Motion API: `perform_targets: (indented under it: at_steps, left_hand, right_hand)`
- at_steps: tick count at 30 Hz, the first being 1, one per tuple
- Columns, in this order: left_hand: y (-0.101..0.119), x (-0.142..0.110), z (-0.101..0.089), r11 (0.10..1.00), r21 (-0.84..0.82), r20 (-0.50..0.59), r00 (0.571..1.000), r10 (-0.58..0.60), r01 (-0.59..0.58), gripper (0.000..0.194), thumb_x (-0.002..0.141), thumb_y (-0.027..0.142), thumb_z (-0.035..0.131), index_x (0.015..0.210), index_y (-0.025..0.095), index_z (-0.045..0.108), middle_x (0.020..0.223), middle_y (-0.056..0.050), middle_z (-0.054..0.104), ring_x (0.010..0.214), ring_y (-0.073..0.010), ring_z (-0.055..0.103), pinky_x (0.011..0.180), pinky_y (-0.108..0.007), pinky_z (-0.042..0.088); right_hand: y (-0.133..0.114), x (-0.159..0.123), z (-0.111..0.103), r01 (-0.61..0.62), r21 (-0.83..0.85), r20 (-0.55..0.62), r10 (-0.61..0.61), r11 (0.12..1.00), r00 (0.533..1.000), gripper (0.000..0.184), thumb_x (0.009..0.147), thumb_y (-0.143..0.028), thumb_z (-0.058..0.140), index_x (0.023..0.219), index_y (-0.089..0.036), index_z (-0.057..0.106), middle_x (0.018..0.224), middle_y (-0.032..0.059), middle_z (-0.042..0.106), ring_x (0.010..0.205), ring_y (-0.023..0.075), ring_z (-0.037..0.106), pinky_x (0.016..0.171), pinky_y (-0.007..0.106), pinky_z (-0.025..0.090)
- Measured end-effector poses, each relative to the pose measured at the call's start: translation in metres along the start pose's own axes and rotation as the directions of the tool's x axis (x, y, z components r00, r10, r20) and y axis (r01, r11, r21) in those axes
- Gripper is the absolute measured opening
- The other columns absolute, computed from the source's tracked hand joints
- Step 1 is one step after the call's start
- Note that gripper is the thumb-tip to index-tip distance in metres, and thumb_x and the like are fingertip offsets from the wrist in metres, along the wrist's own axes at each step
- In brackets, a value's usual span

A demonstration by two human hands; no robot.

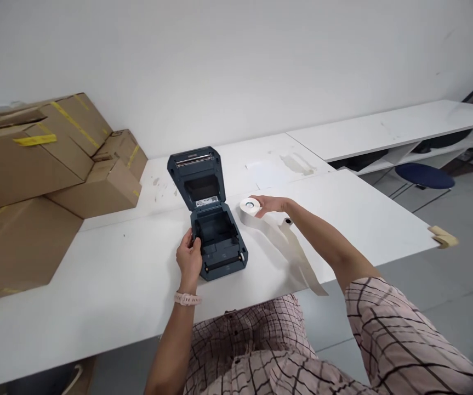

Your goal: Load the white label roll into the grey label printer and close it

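Note:
A dark blue-grey label printer (220,247) stands on the white table with its lid (199,178) raised and its inner bay showing. Along the printer's left side, my left hand (189,256) grips the edge, thumb on top of the rim. To the right of the printer, my right hand (271,204) holds a white label roll (249,207) by its right side. A loose pale strip (275,233) trails from the roll toward me. Near it lies a small dark-centred core (288,221) with another strip (304,258) that hangs over the table's front edge.
Cardboard boxes (30,153) with yellow tape are piled at the left of the table (108,280). White paper (271,174) lies toward the back wall. A blue stool (425,175) stands beyond the right end, and tan padding (442,236) covers the table's right corner.

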State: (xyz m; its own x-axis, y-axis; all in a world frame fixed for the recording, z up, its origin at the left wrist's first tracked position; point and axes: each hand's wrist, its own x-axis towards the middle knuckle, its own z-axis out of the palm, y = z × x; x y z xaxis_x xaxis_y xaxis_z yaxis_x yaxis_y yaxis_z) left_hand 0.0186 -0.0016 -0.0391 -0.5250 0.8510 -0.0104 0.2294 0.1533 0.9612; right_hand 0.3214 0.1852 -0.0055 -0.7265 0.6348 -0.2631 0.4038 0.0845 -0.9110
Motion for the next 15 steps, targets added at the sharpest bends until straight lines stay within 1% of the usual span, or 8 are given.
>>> perform_targets:
  at_steps: [3, 4, 6, 8, 10, 11, 13, 15]
  left_hand:
    - [0.002, -0.002, 0.001, 1.000, -0.013, 0.004, 1.000, -0.009, 0.009, 0.050, 0.090, 0.026, 0.059, 0.140, 0.020, 0.059, 0.143, -0.011, 0.062, 0.131, -0.0238, 0.060, 0.114, -0.039, 0.044]
    - [0.002, -0.002, 0.002, 1.000, -0.015, 0.004, 1.000, -0.014, 0.014, 0.050, 0.090, 0.026, 0.059, 0.140, 0.020, 0.059, 0.142, -0.011, 0.062, 0.130, -0.0239, 0.060, 0.114, -0.039, 0.044]
    - [0.004, -0.004, 0.002, 1.000, -0.020, 0.003, 1.000, -0.018, 0.018, 0.049, 0.091, 0.025, 0.058, 0.140, 0.020, 0.059, 0.143, -0.012, 0.062, 0.131, -0.0243, 0.060, 0.114, -0.039, 0.044]
    - [0.006, -0.005, 0.002, 1.000, -0.015, 0.008, 1.000, -0.009, 0.009, 0.048, 0.091, 0.025, 0.057, 0.140, 0.020, 0.059, 0.143, -0.011, 0.061, 0.132, -0.0249, 0.059, 0.115, -0.040, 0.042]
    - [0.009, -0.006, 0.001, 1.000, 0.003, 0.019, 1.000, 0.000, 0.000, 0.049, 0.091, 0.024, 0.057, 0.140, 0.020, 0.058, 0.142, -0.011, 0.063, 0.132, -0.0255, 0.059, 0.115, -0.041, 0.042]
    - [0.011, -0.006, 0.000, 1.000, 0.018, 0.024, 1.000, 0.002, -0.002, 0.049, 0.091, 0.023, 0.056, 0.140, 0.020, 0.058, 0.140, -0.011, 0.064, 0.132, -0.0258, 0.059, 0.115, -0.042, 0.041]
    - [0.015, -0.008, -0.001, 0.998, 0.055, 0.021, 1.000, -0.001, 0.000, 0.052, 0.091, 0.022, 0.056, 0.142, 0.020, 0.055, 0.134, -0.012, 0.067, 0.130, -0.0264, 0.060, 0.114, -0.044, 0.041]
    - [0.019, -0.010, -0.002, 0.996, 0.088, 0.010, 1.000, -0.011, 0.010, 0.054, 0.091, 0.022, 0.055, 0.145, 0.020, 0.053, 0.128, -0.012, 0.070, 0.128, -0.0269, 0.061, 0.114, -0.044, 0.041]
  right_hand:
    - [-0.008, -0.004, 0.004, 0.104, 0.083, -0.021, -0.103, 0.991, 0.994, 0.079, 0.059, -0.035, 0.087, 0.130, -0.017, 0.056, 0.135, 0.0150, 0.063, 0.119, 0.0297, 0.060, 0.100, 0.041, 0.048]
    - [-0.018, -0.006, 0.006, 0.163, 0.105, -0.015, -0.162, 0.981, 0.987, 0.079, 0.060, -0.038, 0.086, 0.130, -0.017, 0.056, 0.134, 0.0146, 0.064, 0.117, 0.0291, 0.061, 0.099, 0.041, 0.049]
    - [-0.049, -0.009, 0.015, 0.275, 0.092, 0.013, -0.277, 0.957, 0.961, 0.077, 0.063, -0.041, 0.085, 0.130, -0.018, 0.056, 0.132, 0.0127, 0.064, 0.116, 0.0279, 0.061, 0.098, 0.040, 0.049]
    - [-0.087, -0.007, 0.031, 0.333, -0.040, 0.077, -0.329, 0.942, 0.941, 0.073, 0.064, -0.043, 0.085, 0.128, -0.020, 0.059, 0.130, 0.0096, 0.065, 0.116, 0.0271, 0.061, 0.097, 0.038, 0.048]
    - [-0.123, 0.002, 0.053, 0.341, -0.249, 0.156, -0.310, 0.906, 0.938, 0.068, 0.064, -0.044, 0.085, 0.124, -0.022, 0.062, 0.125, 0.0066, 0.067, 0.113, 0.0265, 0.062, 0.093, 0.036, 0.049]
    - [-0.136, 0.008, 0.065, 0.338, -0.359, 0.194, -0.285, 0.870, 0.939, 0.066, 0.064, -0.044, 0.085, 0.122, -0.023, 0.064, 0.123, 0.0057, 0.068, 0.110, 0.0265, 0.063, 0.091, 0.036, 0.050]
    - [-0.152, 0.023, 0.085, 0.306, -0.562, 0.225, -0.215, 0.768, 0.950, 0.065, 0.061, -0.043, 0.085, 0.120, -0.023, 0.066, 0.119, 0.0060, 0.070, 0.106, 0.0281, 0.064, 0.087, 0.035, 0.050]
    - [-0.156, 0.036, 0.100, 0.242, -0.717, 0.204, -0.135, 0.654, 0.970, 0.063, 0.060, -0.041, 0.085, 0.117, -0.021, 0.067, 0.117, 0.0079, 0.070, 0.106, 0.0307, 0.064, 0.085, 0.036, 0.050]
